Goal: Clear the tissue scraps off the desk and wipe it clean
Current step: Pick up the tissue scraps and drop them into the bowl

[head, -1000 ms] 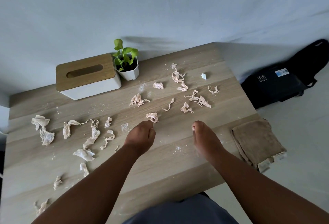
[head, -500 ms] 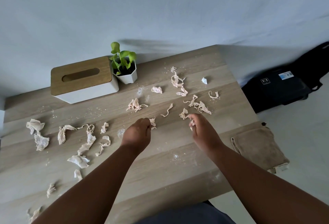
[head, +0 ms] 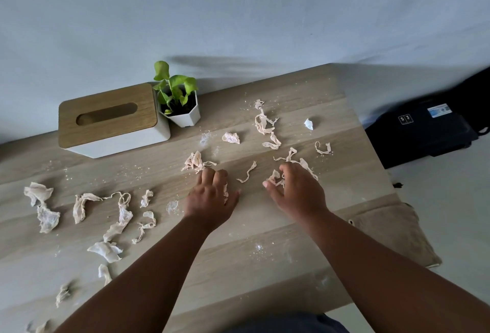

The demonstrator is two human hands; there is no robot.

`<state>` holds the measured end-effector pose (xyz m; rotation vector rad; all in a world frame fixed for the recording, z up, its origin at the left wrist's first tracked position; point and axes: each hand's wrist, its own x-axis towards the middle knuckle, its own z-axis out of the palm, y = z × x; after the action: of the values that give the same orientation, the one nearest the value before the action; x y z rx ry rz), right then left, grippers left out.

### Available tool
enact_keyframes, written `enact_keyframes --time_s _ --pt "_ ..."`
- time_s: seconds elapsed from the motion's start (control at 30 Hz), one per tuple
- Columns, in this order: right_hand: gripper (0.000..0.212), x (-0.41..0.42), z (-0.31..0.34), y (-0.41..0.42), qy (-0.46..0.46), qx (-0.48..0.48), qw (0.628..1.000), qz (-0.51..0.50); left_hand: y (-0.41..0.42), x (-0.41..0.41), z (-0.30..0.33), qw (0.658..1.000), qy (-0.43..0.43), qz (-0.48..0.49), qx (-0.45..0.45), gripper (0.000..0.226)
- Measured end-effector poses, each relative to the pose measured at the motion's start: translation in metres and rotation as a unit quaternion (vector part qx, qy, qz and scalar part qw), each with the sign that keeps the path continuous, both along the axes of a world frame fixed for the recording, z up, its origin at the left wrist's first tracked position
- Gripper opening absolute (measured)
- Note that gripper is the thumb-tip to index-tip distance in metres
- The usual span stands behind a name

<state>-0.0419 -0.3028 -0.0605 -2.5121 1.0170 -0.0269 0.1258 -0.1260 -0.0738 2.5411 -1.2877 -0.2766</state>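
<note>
Head view of a light wooden desk (head: 238, 261) set against a pale wall and strewn with pinkish tissue scraps and fine white crumbs. Both forearms reach forward from the near edge.

Left hand (head: 210, 196): palm down at mid-desk, fingers curled, with a strip of tissue pinned under them and showing between finger and thumb — its fingertips touch the near edge of a crumpled scrap (head: 195, 161).

Right hand (head: 297, 192): just to the right, fingers bent and pinching a small bunched scrap (head: 274, 177) at the thumb side; a longer twisted strip (head: 306, 164) lies partly under its knuckles.

Between the two hands lies a thin curled strip (head: 248, 172), apart from both. Further scraps sit beyond the hands: a tangled long piece (head: 263, 124), a small wad (head: 231, 138), a white bit (head: 308, 124) and a looped bit (head: 323, 148). A second group (head: 79, 210) spreads over the left half of the desk, down to the near-left corner.

At the back left stands a white tissue box with a wooden lid (head: 108, 118), touching a small potted plant (head: 180, 104) in a white pot. A folded brown cloth (head: 392, 234) rests on the desk's right edge, overhanging it. A black case (head: 421, 131) lies on the floor to the right.
</note>
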Motion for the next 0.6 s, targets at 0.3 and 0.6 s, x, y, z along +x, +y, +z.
enact_keyframes --time_s 0.3,0.6 --pt "0.044 0.008 -0.018 -0.001 0.016 -0.075 0.995 0.061 -0.046 -0.015 -0.018 0.995 -0.075 -0.048 -0.034 0.052" --pt "0.020 0.010 -0.021 -0.006 0.053 -0.144 0.984 0.090 -0.066 -0.010 -0.024 0.986 -0.128 -0.093 -0.052 0.026"
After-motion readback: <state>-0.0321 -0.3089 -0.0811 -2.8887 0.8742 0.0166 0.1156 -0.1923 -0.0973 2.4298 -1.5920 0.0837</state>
